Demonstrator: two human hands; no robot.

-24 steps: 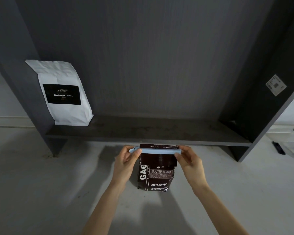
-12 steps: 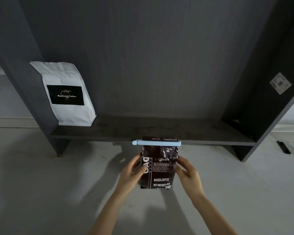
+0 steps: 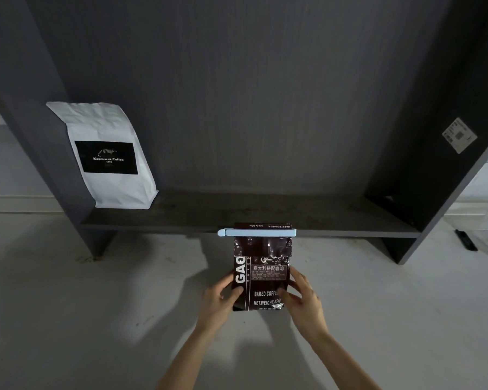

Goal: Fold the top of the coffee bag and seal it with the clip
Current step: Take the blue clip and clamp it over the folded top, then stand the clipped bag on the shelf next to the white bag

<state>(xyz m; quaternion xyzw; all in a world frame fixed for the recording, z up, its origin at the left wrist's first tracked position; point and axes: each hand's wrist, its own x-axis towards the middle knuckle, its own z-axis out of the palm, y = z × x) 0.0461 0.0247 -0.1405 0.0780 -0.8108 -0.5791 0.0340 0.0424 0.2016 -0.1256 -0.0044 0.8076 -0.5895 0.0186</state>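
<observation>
Both hands grip the dark coffee bag upright in front of the shelf: left hand and right hand pinch its sides. A blue clip clamps its folded top. A white bag stands on the shelf's left end, well apart.

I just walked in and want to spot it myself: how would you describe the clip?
Find the dark shelf unit, then the dark coffee bag held upright before its front edge. The clip is the pale blue bar clamped across the bag's folded top, the only light-coloured strip there.
</observation>
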